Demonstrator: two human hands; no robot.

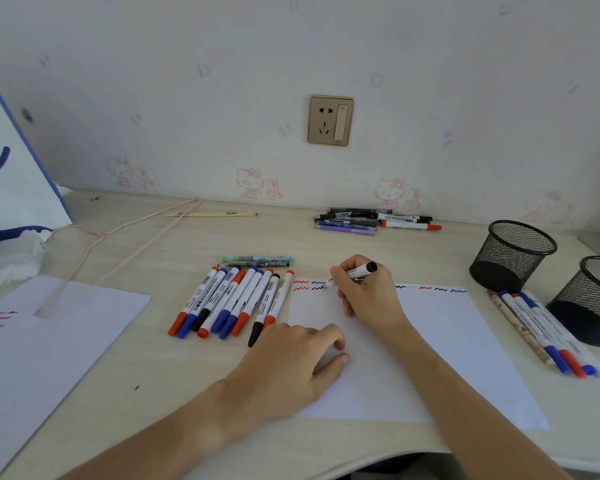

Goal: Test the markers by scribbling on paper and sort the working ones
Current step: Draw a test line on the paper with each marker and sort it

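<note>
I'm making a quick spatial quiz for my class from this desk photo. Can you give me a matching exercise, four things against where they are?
Things:
1. marker in the right hand
2. left hand
3. mesh pen cups
4. row of capped markers

Places:
A. right edge of the desk
B. just left of the paper
C. resting on the paper's left part
D. tip at the scribbles along the top of the paper

Pairs: 1-D, 2-C, 3-A, 4-B
</note>
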